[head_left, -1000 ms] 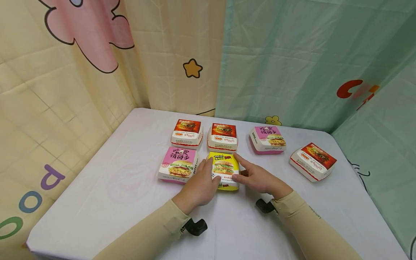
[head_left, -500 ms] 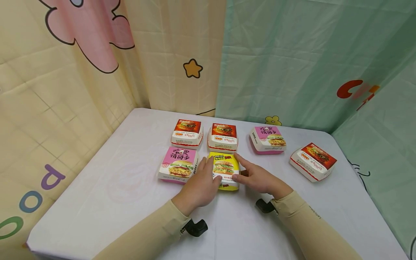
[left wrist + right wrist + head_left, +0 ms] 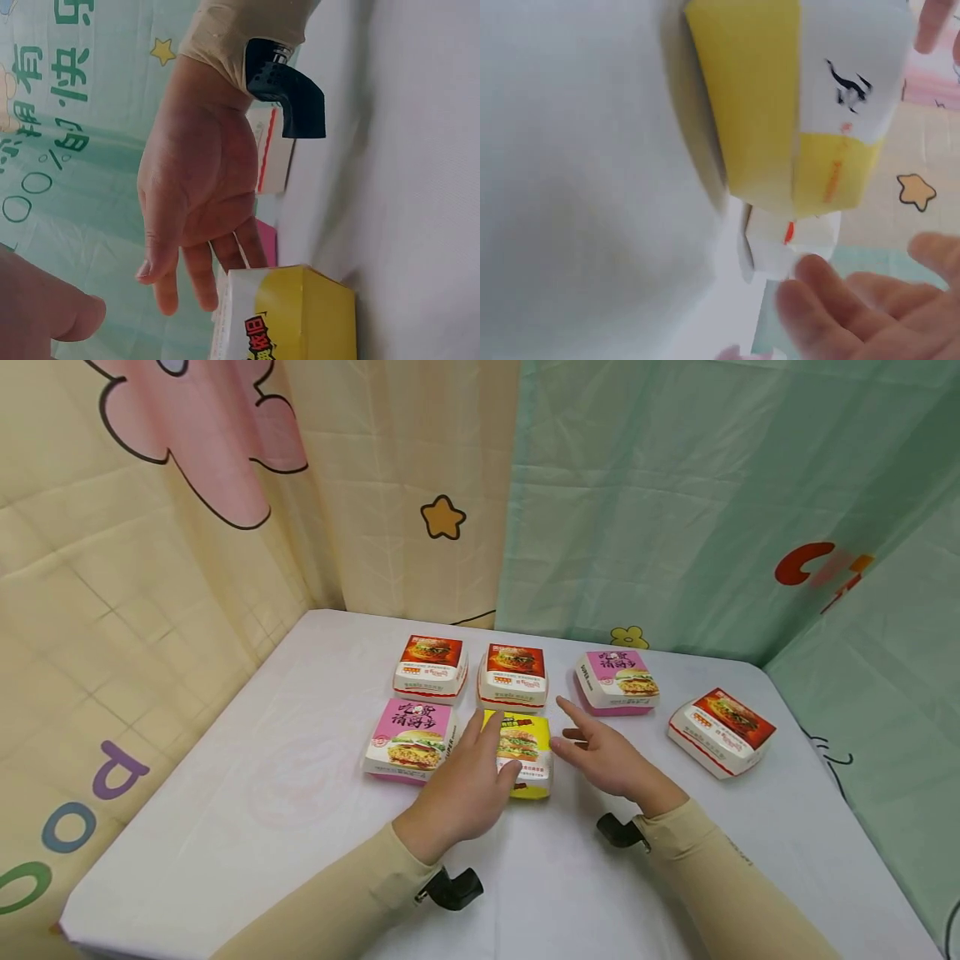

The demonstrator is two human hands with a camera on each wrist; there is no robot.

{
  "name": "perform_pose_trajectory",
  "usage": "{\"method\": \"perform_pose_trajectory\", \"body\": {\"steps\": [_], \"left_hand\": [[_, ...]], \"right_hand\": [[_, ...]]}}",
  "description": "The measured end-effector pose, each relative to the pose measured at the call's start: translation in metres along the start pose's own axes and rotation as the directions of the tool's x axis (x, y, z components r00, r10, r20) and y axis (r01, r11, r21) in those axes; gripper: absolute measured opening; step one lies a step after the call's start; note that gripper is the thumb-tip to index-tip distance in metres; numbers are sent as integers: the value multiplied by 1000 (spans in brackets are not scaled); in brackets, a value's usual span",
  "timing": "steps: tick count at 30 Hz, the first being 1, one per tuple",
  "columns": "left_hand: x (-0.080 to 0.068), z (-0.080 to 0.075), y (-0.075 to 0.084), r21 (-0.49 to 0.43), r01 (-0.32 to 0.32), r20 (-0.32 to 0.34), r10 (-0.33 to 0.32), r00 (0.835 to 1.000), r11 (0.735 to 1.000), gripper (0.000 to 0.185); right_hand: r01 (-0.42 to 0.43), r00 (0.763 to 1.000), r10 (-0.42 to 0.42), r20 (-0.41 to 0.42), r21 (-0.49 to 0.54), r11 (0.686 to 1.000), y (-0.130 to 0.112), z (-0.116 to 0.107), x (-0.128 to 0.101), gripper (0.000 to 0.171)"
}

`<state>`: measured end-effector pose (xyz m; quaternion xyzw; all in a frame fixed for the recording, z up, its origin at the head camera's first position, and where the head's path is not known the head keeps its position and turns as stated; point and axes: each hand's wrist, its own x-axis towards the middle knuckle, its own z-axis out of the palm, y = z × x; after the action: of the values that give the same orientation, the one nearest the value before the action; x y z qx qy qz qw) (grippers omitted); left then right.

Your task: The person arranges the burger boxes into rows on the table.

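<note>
A yellow-and-white burger box lies flat between my two hands, a burger printed on its lid. My left hand stays along the box's left side with straight fingers, overlapping that edge in the head view; nothing is gripped. Off the right side is my right hand, its fingers loosely extended and apart from the box. The left wrist view shows that right hand with its palm turned to the yellow box. In the right wrist view, its fingers are spread beyond the box's corner.
Red-and-white burger boxes stand behind the yellow one, at back left and at far right. Pink burger boxes sit beside my left hand and at back right. Printed curtains border the white table.
My right hand has let go of the yellow box and moved a little to the right. My left hand's fingers have straightened and lifted slightly. The boxes stay in place.
</note>
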<state>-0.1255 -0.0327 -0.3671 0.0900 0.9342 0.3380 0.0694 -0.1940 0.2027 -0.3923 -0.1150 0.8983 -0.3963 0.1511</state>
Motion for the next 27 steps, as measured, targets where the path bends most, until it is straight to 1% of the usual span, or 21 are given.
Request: {"method": "perform_pose_trajectory", "body": {"steps": [3,5,7,9,12,15,17,20,24,27], "left_hand": [[1,-4,6,-23,-63,-4,63,998,998,79],[4,-8,10,-39,-100,0,100,995,994,78],[6,-13,15,-63,-120,10,120,993,991,77],[10,-19,21,-81,-124,19,126,992,989,76],[18,-32,31,-99,-124,20,127,992,987,76],[29,-44,44,-126,-124,19,128,992,984,76],[37,-51,53,-154,-131,30,137,990,979,75],[52,-57,66,-201,-144,54,158,986,969,74],[74,-58,82,-254,-146,69,169,983,956,71],[91,-51,93,-288,-156,63,181,981,945,68]], "right_hand": [[25,992,-21,-124,35,999,0,-8,-3,70],[25,976,-14,-215,50,998,1,-16,-6,65],[21,954,-3,-300,58,998,3,-24,-8,62],[15,926,8,-376,57,998,5,-33,-9,60],[14,889,11,-458,52,999,11,-47,-10,58],[-4,869,24,-494,41,999,16,-61,-8,59],[-24,862,31,-507,19,1000,19,-69,-6,60],[-61,857,44,-513,-16,998,23,-78,-1,63],[-90,855,58,-516,-37,995,25,-85,8,64],[-100,852,65,-520,-40,994,27,-88,15,64]]}}
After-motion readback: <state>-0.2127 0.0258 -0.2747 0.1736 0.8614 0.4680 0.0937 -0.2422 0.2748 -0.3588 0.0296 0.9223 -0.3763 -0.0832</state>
